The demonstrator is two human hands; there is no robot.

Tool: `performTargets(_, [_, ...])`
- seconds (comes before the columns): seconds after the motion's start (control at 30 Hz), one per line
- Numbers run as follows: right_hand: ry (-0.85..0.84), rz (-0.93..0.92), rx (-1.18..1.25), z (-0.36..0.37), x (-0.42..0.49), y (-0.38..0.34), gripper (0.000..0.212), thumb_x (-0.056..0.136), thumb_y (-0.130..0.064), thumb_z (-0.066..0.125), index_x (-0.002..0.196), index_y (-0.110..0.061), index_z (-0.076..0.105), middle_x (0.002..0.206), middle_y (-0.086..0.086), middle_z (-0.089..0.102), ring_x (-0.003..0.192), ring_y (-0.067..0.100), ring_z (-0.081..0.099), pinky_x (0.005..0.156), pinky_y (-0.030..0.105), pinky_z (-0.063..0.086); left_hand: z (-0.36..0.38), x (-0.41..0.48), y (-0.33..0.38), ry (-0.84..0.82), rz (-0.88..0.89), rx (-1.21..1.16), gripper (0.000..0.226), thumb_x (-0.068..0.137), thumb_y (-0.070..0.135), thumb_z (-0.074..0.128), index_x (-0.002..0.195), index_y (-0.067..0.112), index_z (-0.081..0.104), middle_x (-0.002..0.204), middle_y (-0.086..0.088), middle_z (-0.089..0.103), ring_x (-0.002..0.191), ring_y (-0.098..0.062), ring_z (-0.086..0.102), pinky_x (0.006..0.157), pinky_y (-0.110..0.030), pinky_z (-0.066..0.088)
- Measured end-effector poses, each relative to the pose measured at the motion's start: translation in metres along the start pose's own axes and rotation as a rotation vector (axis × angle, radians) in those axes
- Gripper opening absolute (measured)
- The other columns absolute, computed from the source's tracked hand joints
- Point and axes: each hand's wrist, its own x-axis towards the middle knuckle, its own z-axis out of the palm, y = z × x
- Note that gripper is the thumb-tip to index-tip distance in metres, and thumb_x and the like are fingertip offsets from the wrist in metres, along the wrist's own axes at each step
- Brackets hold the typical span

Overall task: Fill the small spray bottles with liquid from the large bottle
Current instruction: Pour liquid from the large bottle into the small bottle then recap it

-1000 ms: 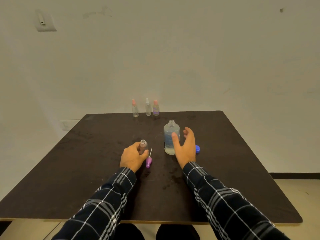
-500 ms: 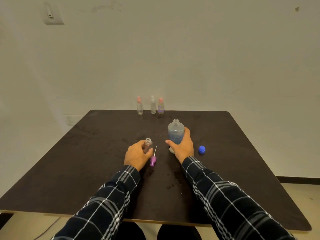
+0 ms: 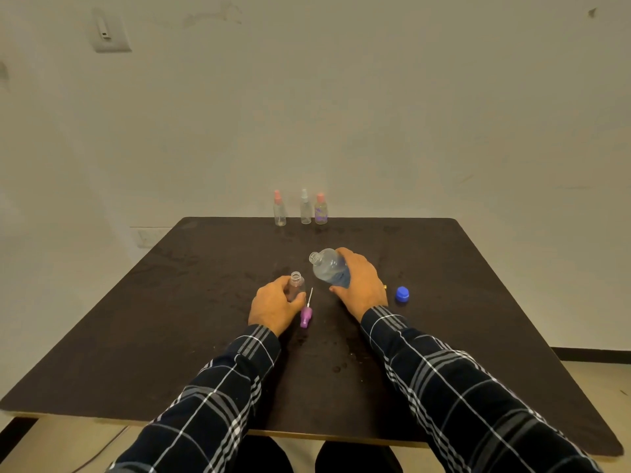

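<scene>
As the pour gets under way, a person's right hand (image 3: 358, 285) grips the large bottle (image 3: 329, 268), uncapped and tilted, its mouth leaning toward the left hand (image 3: 276, 308). That hand curls around a small bottle (image 3: 296, 285), which stands open and upright on the dark surface (image 3: 170, 336). The two hands are apart, each clamped on its own bottle, and the large bottle's mouth sits above and just to the right of the small bottle's neck, not yet over it. No liquid can be seen crossing between them. A purple spray head (image 3: 306, 315) with its thin tube lies between the hands, just beside the left thumb, and a blue cap (image 3: 402, 294) rests just to the right of the right hand. Well beyond both hands, three capped spray bottles (image 3: 305, 208) stand in a row at the surface's far edge; how full they are cannot be told. The step in hand appears to be lining up the first fill. Next, the wide mouth likely needs to be brought directly over the narrow neck and tipped slowly while the left hand steadies the small bottle against spills.
</scene>
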Motion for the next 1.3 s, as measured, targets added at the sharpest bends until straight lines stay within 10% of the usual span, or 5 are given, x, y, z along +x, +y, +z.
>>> performTargets(1.3, [-0.038,-0.157,-0.223,-0.001,0.004,-0.013,0.067,0.082,-0.032,0.076,0.139,-0.031,0.041,0.135,0.000,0.053,0.127,0.025,0.049,0.105,0.056,0.042,0.001,0.000,-0.002,0.005,0.040,-0.008,0.033,0.090,0.035,0.068,0.121,0.025,0.065,0.105,0.004,0.071,0.097,-0.015,0.067,0.093,-0.040,0.055])
